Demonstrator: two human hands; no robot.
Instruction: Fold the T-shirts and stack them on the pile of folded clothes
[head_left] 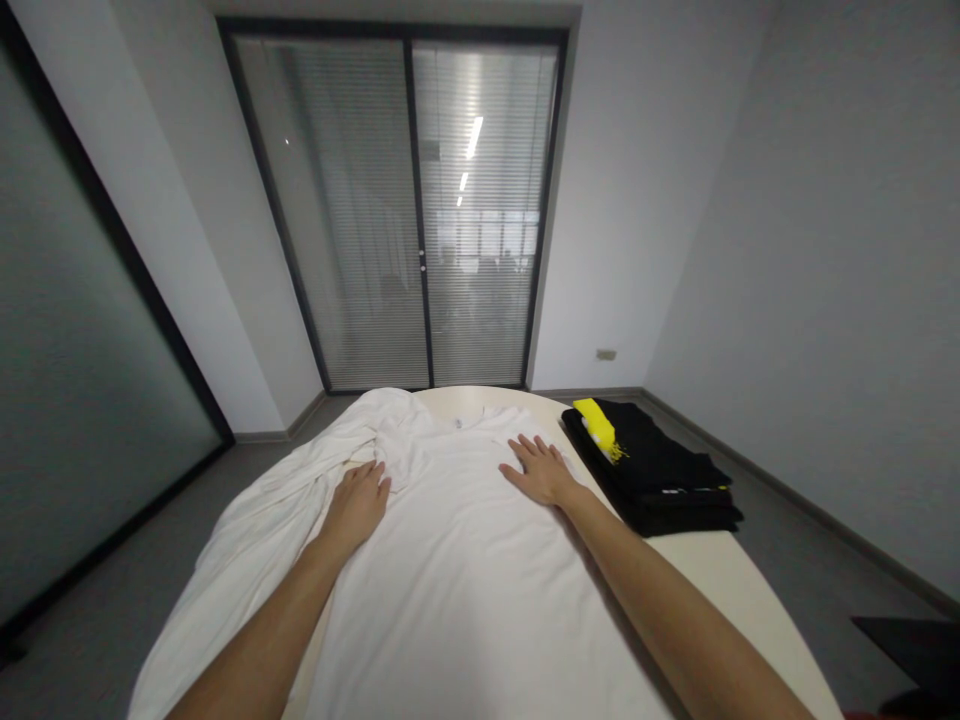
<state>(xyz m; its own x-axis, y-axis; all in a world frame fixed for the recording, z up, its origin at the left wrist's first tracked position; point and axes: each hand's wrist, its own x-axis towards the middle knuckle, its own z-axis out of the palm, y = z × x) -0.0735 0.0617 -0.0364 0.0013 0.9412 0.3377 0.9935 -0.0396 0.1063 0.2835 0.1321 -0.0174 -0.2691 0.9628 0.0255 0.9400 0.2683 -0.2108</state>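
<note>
A white T-shirt (pixel 465 560) lies spread on the table with its neckline at the far end. On its upper right part rests my right hand (pixel 536 470), palm down with the fingers spread. My left hand (pixel 358 505) lies flat at the shirt's left edge, near the sleeve, its fingers stretched forward and holding nothing. Left of that hand, more loose, crumpled white cloth (pixel 247 545) covers the table's side; whether it is a separate garment I cannot tell.
Folded black clothes (pixel 652 460) are stacked at the table's right, with a yellow fringed piece (pixel 598 425) on top. The pale table (pixel 720 570) has a rounded edge. Beyond it stand a glass door with blinds (pixel 420 220) and walls. A dark object (pixel 911 650) shows at lower right.
</note>
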